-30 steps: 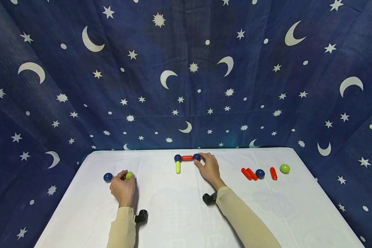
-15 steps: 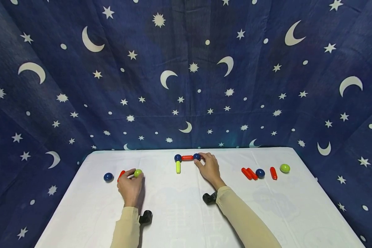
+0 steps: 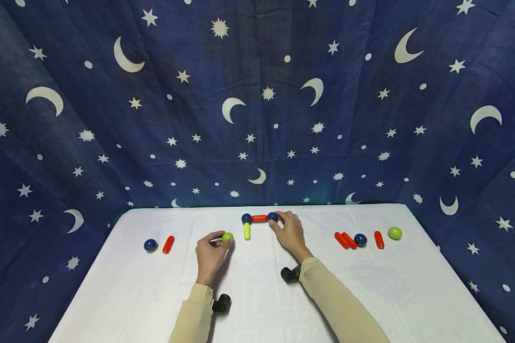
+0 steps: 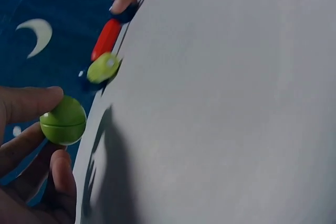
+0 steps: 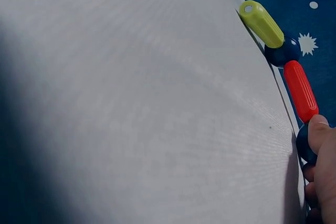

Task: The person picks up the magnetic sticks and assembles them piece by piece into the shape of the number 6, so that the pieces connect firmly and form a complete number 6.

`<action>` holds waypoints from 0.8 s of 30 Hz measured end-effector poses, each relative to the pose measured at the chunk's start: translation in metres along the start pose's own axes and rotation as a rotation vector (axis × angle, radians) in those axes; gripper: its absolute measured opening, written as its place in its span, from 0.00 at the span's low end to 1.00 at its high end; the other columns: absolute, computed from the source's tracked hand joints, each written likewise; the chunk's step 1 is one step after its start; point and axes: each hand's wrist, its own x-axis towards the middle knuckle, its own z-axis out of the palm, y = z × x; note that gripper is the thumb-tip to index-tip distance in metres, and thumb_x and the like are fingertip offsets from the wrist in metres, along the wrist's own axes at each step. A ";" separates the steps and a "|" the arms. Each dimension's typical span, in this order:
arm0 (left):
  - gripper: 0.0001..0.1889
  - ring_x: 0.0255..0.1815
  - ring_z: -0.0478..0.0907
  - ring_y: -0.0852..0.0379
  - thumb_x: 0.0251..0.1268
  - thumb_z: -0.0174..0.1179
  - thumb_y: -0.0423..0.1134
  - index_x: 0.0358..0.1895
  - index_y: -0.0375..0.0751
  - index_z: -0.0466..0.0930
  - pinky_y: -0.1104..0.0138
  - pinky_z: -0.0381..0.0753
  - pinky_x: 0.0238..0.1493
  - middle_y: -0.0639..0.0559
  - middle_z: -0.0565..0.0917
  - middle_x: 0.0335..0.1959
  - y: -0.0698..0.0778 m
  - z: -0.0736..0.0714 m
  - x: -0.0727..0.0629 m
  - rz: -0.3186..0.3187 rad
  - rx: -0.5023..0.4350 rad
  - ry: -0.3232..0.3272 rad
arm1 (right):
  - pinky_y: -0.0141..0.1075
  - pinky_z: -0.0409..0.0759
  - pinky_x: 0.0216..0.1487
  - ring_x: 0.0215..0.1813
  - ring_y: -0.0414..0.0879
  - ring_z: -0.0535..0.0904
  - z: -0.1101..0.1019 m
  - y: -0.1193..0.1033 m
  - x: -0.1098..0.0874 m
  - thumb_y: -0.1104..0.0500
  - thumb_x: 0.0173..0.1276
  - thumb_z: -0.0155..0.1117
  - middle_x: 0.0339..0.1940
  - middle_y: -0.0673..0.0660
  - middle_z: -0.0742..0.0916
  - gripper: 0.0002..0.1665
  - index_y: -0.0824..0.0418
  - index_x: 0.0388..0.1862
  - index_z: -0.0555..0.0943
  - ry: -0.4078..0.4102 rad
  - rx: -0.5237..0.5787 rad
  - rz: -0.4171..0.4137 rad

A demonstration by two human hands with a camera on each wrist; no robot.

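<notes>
My left hand (image 3: 212,255) pinches a green ball (image 4: 63,121) between thumb and fingers, just left of the joined pieces. A seam line runs round the ball in the left wrist view. My right hand (image 3: 289,235) holds the dark blue ball (image 3: 272,216) at the right end of the joined pieces. From that ball a red rod (image 5: 301,91) runs left to a second blue ball (image 3: 246,218). A yellow-green rod (image 5: 262,24) comes off this second ball toward me; its free end shows a round metal spot.
On the white table (image 3: 257,295), a loose blue ball (image 3: 150,245) and a red rod (image 3: 169,244) lie at left. At right are two red rods (image 3: 345,240), a blue ball (image 3: 360,239), another red rod (image 3: 379,239) and a green ball (image 3: 395,233). A starry curtain (image 3: 257,119) hangs behind.
My left hand has carried the green ball rightward from beside the loose blue ball toward the joined pieces, uncovering the red rod at left. My right hand has stayed in place.
</notes>
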 end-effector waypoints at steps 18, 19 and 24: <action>0.15 0.32 0.80 0.56 0.50 0.77 0.28 0.43 0.32 0.88 0.70 0.78 0.32 0.46 0.85 0.31 0.009 0.031 -0.013 0.028 -0.036 -0.159 | 0.47 0.72 0.52 0.47 0.52 0.75 0.001 -0.001 0.002 0.50 0.70 0.70 0.44 0.57 0.84 0.26 0.62 0.62 0.82 -0.005 -0.005 0.008; 0.15 0.32 0.80 0.55 0.50 0.77 0.28 0.43 0.33 0.88 0.70 0.78 0.32 0.46 0.86 0.32 0.010 0.032 -0.013 0.021 -0.036 -0.161 | 0.47 0.72 0.52 0.48 0.52 0.75 0.001 -0.001 0.002 0.49 0.70 0.70 0.44 0.57 0.84 0.26 0.62 0.62 0.82 -0.006 -0.006 0.009; 0.15 0.33 0.80 0.56 0.51 0.76 0.29 0.45 0.34 0.88 0.68 0.79 0.35 0.47 0.86 0.33 0.012 0.034 -0.012 -0.002 -0.025 -0.176 | 0.48 0.72 0.52 0.48 0.52 0.76 0.001 0.000 0.001 0.49 0.71 0.69 0.44 0.57 0.84 0.27 0.63 0.62 0.82 -0.011 -0.002 0.013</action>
